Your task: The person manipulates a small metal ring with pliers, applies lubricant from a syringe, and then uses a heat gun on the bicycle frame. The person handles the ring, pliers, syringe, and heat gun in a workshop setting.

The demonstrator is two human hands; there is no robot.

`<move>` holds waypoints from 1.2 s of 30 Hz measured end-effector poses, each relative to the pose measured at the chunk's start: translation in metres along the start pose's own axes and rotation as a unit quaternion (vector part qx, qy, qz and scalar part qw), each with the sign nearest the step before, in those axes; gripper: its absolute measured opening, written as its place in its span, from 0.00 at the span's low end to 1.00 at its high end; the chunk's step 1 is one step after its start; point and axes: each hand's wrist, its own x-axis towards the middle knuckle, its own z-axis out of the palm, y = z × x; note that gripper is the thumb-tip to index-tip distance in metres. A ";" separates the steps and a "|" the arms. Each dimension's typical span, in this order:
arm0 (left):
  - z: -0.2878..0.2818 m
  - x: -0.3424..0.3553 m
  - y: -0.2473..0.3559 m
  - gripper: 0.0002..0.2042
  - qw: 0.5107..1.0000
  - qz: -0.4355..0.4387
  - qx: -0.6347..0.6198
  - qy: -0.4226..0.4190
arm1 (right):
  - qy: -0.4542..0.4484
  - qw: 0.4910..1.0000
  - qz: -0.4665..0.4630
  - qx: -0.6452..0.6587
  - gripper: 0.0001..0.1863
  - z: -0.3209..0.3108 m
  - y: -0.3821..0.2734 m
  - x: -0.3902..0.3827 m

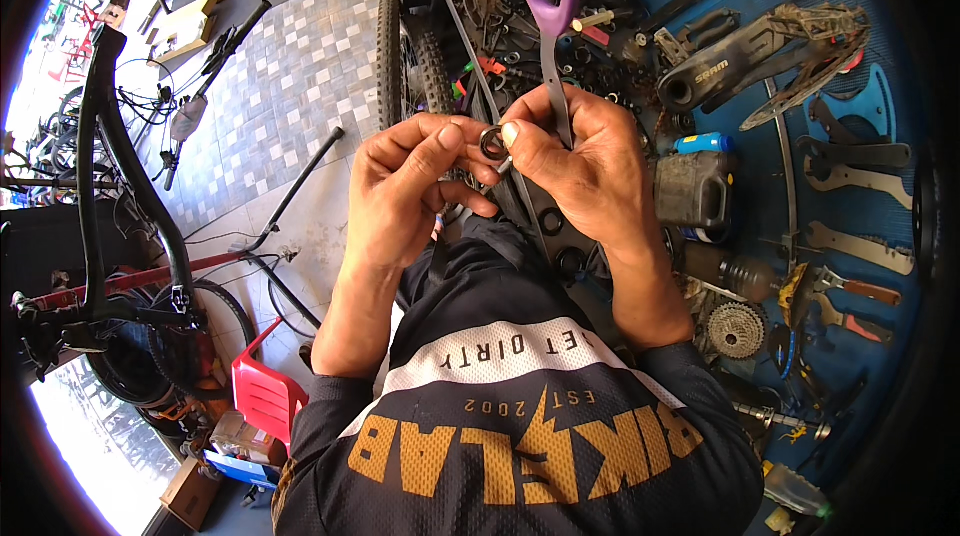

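Observation:
Between my two hands, in front of my waist, is a small black ring (491,144) that looks like a bearing. My left hand (405,176) pinches its left side, thumb bent over the curled fingers. From the other side, my right hand (585,161) presses its thumb and fingertip against the ring's edge. That same hand also grips a pair of scissors (551,14), their purple handle loops pointing away from me. Part of the metal is hidden behind my fingers, and a blade runs down below the hand.
At right, a blue workbench (745,336) carries a crank arm (715,71), wrenches (860,171), a cassette (737,329) and a dark container (692,191). Loose small parts lie beyond my hands. To the left stand a black bike frame (95,136) and a red chair (268,386).

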 end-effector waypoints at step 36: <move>0.014 0.001 0.006 0.07 0.992 0.069 0.093 0.048 | -0.038 0.990 0.074 0.115 0.11 -0.004 -0.002 -0.004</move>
